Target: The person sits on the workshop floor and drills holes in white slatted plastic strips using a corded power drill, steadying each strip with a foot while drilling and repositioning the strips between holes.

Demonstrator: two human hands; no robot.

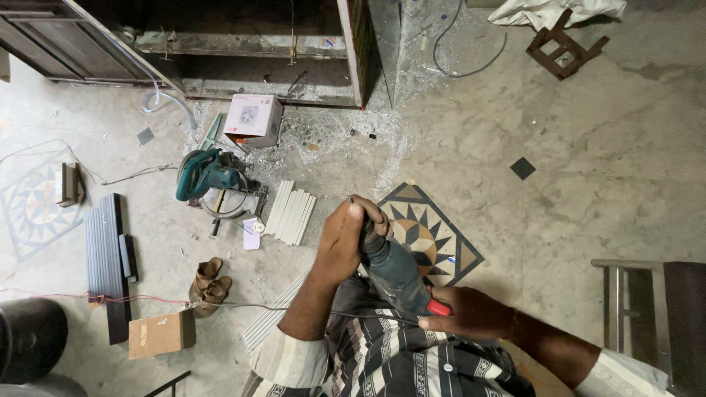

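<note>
Teal power drill [393,273] held at chest height over the floor [588,184], long axis running from the red trigger end at lower right up and left to the front end. Left hand [347,239] wrapped tight around the front end, fingers curled fully over it, so the tip is hidden. Right hand [471,312] closed around the rear grip by the red trigger, index finger along the red part. Both hands touching the drill, the left farther from the body, the right close against the striped shirt [397,360]. Thin black cord [243,304] trailing off to the left from under the arms.

Directly below, a patterned star tile [434,235] set in the floor. To the left, a bundle of white strips [290,213] lying side by side, just beside a teal chop saw [213,184]. Behind the saw, a white carton [252,117], shut, contents not visible. Farther left, dark slats [107,257] and a pair of sandals [208,279]; a brown cardboard box [160,334] near them, closed as well. Small wooden stool [565,48] upturned at the top right, metal frame [625,301] at the right edge.
</note>
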